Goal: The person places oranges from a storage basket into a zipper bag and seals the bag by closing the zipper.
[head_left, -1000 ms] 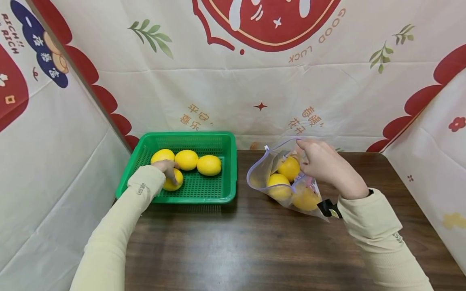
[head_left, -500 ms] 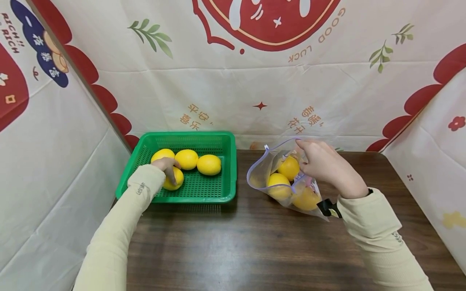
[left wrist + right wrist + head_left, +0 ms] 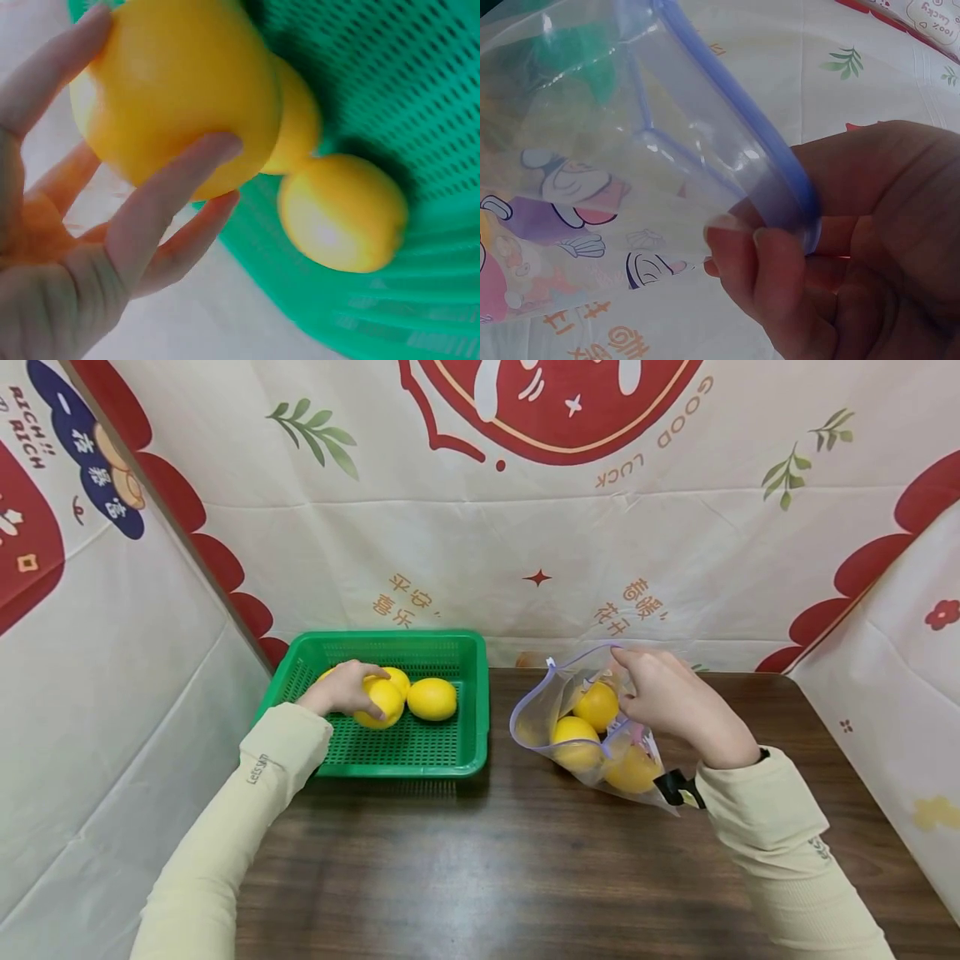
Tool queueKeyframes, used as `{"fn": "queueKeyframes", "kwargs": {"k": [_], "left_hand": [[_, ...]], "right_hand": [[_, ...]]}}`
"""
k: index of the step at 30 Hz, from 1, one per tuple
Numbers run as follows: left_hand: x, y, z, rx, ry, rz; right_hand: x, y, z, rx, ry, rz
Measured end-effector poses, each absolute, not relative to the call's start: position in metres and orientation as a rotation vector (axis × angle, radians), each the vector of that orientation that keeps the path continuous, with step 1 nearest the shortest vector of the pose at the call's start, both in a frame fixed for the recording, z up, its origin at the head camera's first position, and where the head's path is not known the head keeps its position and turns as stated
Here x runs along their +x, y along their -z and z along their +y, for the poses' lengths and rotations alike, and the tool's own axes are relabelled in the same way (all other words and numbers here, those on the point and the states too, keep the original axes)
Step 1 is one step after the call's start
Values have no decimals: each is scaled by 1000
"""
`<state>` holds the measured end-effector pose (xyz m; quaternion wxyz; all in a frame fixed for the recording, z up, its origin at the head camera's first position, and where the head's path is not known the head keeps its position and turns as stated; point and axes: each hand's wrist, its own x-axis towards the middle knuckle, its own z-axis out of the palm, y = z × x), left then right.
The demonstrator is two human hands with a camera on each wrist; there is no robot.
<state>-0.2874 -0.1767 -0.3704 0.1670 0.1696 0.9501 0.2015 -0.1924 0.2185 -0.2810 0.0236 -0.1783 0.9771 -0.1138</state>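
A yellow lemon (image 3: 384, 707) is held in my left hand (image 3: 343, 687), raised a little inside the green basket (image 3: 405, 772). In the left wrist view, the thumb and fingers spread around this lemon (image 3: 180, 82). Another lemon (image 3: 432, 699) lies to its right, and others behind it are partly hidden by the hand. My right hand (image 3: 667, 697) pinches the rim of a clear zip bag (image 3: 528, 720). Several lemons (image 3: 597, 707) rest in the bag, its mouth standing wide. The right wrist view shows the bag's purple zip strip (image 3: 739, 112) between thumb and fingers.
A dark wooden table (image 3: 480, 868) carries the basket at left and the bag at right. White printed cloth (image 3: 480, 552) walls the back and both sides. A black strap (image 3: 681, 789) sits at the right wrist.
My left hand has lifted a lemon from the basket's near left and carried it up and to the right. My right hand and the bag stay where they were.
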Motion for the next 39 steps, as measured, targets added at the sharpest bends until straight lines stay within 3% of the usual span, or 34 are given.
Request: {"fn": "queueKeyframes", "kwargs": {"k": [22,39], "left_hand": [[-227,300,-41,993,-1201,2572],[-230,331,29,1018,-934,2556]], "right_hand": [[-192,282,217,-554,342,3038],[-191,281,214,-561,378,3035]]}}
